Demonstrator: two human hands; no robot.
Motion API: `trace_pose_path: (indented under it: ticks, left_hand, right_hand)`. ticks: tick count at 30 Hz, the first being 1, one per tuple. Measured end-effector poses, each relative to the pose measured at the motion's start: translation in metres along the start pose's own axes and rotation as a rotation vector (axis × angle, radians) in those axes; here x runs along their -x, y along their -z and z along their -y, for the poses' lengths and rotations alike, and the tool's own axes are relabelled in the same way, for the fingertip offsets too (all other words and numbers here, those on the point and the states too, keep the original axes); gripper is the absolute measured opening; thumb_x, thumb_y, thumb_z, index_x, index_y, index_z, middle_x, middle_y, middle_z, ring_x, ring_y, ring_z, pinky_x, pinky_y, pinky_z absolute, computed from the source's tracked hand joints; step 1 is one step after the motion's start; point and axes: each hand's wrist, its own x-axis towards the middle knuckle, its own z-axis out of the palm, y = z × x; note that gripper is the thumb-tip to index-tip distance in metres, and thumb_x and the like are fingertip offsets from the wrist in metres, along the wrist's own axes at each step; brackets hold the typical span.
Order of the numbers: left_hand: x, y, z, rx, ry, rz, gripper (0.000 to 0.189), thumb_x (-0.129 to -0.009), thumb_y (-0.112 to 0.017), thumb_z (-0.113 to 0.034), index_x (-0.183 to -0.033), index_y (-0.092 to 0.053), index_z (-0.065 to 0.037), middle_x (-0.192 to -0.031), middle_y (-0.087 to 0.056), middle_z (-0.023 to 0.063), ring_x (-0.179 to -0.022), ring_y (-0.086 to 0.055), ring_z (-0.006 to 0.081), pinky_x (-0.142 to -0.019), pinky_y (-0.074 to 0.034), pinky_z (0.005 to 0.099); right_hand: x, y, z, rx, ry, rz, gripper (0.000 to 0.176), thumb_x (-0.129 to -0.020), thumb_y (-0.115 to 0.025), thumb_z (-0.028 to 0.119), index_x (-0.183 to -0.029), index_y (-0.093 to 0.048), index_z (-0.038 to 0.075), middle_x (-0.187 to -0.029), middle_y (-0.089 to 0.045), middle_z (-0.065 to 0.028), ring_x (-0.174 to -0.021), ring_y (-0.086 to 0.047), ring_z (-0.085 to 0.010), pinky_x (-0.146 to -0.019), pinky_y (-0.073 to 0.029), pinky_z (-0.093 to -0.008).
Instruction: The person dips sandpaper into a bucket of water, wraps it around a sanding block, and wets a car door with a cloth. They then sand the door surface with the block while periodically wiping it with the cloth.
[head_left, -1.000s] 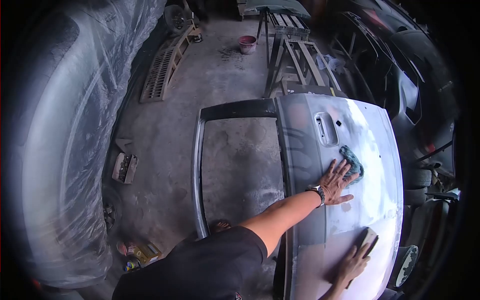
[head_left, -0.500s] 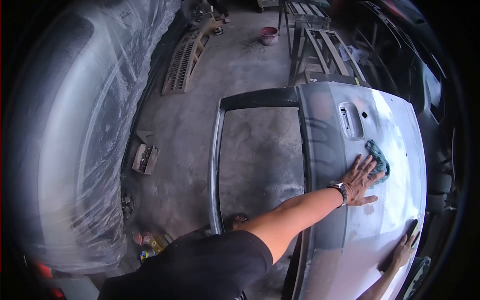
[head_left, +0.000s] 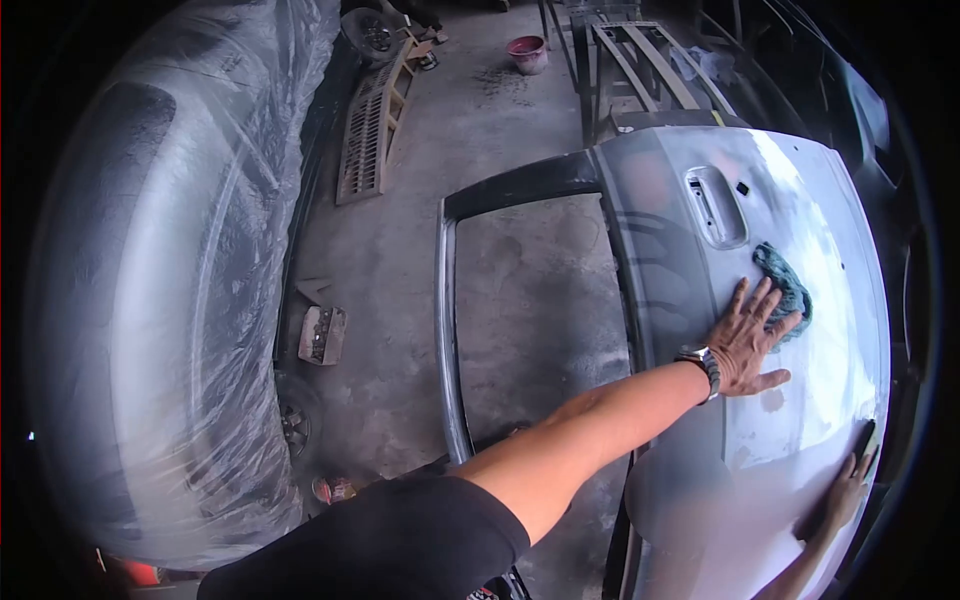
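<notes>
A bare, patchy grey car door [head_left: 670, 290] lies flat in front of me, its window frame toward the left. My left hand [head_left: 748, 348], with a watch [head_left: 705, 368] on the wrist, rests flat and spread on the panel below the handle recess [head_left: 717, 207]. Its fingertips overlap a crumpled green cloth [head_left: 785, 290]. At the lower right, near the panel's outer edge, my right hand [head_left: 846, 490] has its fingers on a narrow dark block [head_left: 866, 438]. Part of that block is hidden by the hand.
A car under plastic sheeting [head_left: 230, 300] fills the left side. On the floor are a small box of bits [head_left: 322, 335], a slatted frame [head_left: 365, 130] and a red bucket [head_left: 527, 55]. A metal stand [head_left: 650, 65] is beyond the door, with dark vehicle parts to the right.
The view has shifted, so the door and both hands appear farther right and slightly higher. My left hand stays in about the same place on the panel by the cloth.
</notes>
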Motion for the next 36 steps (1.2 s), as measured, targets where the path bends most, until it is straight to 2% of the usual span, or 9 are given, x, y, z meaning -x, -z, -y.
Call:
trace_pose_path:
  ticks: [4,8,12,15,21,24,30,34,36]
  left_hand:
    - [-0.001,-0.003,0.001,-0.003,0.001,-0.004,0.093,-0.095,-0.056,-0.069,-0.166,-0.034,-0.013,-0.170,-0.029,0.0265,-0.163,-0.012,0.0442,-0.132,0.001,0.0634]
    - [-0.001,-0.011,0.008,-0.049,-0.042,-0.124,0.095,-0.092,-0.058,-0.071,-0.166,-0.036,-0.016,-0.169,-0.032,0.0276,-0.162,-0.017,0.0443,-0.130,-0.006,0.0658]
    - [0.002,-0.014,0.016,-0.176,-0.100,-0.201,0.088,-0.095,-0.057,-0.071,-0.165,-0.039,-0.020,-0.165,-0.039,0.0233,-0.156,-0.031,0.0438,-0.126,-0.019,0.0692]
    - [-0.001,-0.016,0.013,-0.265,-0.099,-0.176,0.083,-0.098,-0.058,-0.070,-0.165,-0.038,-0.026,-0.165,-0.040,0.0228,-0.158,-0.030,0.0404,-0.128,-0.016,0.0657]
    - [-0.002,-0.012,0.004,-0.228,-0.075,-0.107,0.084,-0.098,-0.056,-0.072,-0.166,-0.034,-0.029,-0.165,-0.038,0.0236,-0.159,-0.026,0.0414,-0.131,-0.009,0.0637]
    - [-0.003,-0.010,0.005,-0.205,-0.080,-0.099,0.085,-0.098,-0.057,-0.071,-0.166,-0.033,-0.028,-0.165,-0.037,0.0236,-0.160,-0.025,0.0416,-0.131,-0.009,0.0637]
    - [-0.003,-0.009,0.002,-0.209,-0.077,-0.106,0.084,-0.098,-0.059,-0.068,-0.167,-0.031,-0.028,-0.166,-0.036,0.0229,-0.160,-0.025,0.0414,-0.131,-0.009,0.0628]
    - [-0.001,-0.007,0.005,-0.239,-0.086,-0.104,0.084,-0.098,-0.058,-0.069,-0.167,-0.033,-0.028,-0.166,-0.037,0.0232,-0.159,-0.027,0.0411,-0.130,-0.011,0.0624]
    - [-0.005,-0.009,0.004,-0.253,-0.087,-0.102,0.085,-0.098,-0.057,-0.070,-0.167,-0.033,-0.027,-0.166,-0.037,0.0230,-0.159,-0.028,0.0411,-0.130,-0.011,0.0623]
  right_hand:
    - [-0.015,0.007,0.016,-0.041,-0.013,0.002,0.066,-0.110,-0.040,0.059,-0.171,-0.021,0.043,-0.147,-0.053,-0.0415,-0.122,-0.065,-0.0563,-0.101,-0.054,-0.0637]
    - [0.157,0.055,0.088,-0.195,0.060,-0.129,0.066,-0.109,-0.047,0.046,-0.171,-0.028,0.034,-0.135,-0.066,-0.0313,-0.104,-0.071,-0.0485,-0.089,-0.057,-0.0627]
    - [0.299,0.100,0.143,-0.167,0.175,-0.286,0.080,-0.092,-0.078,0.043,-0.161,-0.049,0.016,-0.133,-0.064,-0.0320,-0.112,-0.067,-0.0482,-0.096,-0.056,-0.0572]
    - [0.242,0.116,0.124,-0.122,0.102,-0.066,0.077,-0.095,-0.073,0.051,-0.160,-0.048,0.017,-0.122,-0.061,-0.0281,-0.109,-0.066,-0.0472,-0.093,-0.053,-0.0548]
    - [0.034,0.094,0.065,-0.173,-0.169,0.056,0.065,-0.103,-0.060,0.058,-0.152,-0.054,0.015,-0.139,-0.058,-0.0337,-0.124,-0.063,-0.0512,-0.102,-0.051,-0.0579]
    - [0.059,0.094,0.073,-0.167,-0.154,0.000,0.064,-0.102,-0.063,0.054,-0.152,-0.054,0.014,-0.135,-0.059,-0.0329,-0.121,-0.064,-0.0519,-0.101,-0.051,-0.0563]
    - [0.291,0.106,0.144,-0.099,0.128,-0.214,0.078,-0.092,-0.076,0.051,-0.157,-0.051,0.015,-0.114,-0.060,-0.0237,-0.101,-0.063,-0.0402,-0.083,-0.051,-0.0516]
    - [0.227,0.108,0.114,-0.124,0.146,-0.142,0.077,-0.093,-0.074,0.052,-0.157,-0.052,0.015,-0.115,-0.060,-0.0232,-0.101,-0.063,-0.0397,-0.084,-0.051,-0.0517]
    - [0.141,0.106,0.083,-0.196,0.063,-0.048,0.069,-0.101,-0.065,0.052,-0.158,-0.049,0.017,-0.126,-0.060,-0.0344,-0.111,-0.065,-0.0517,-0.095,-0.052,-0.0591]
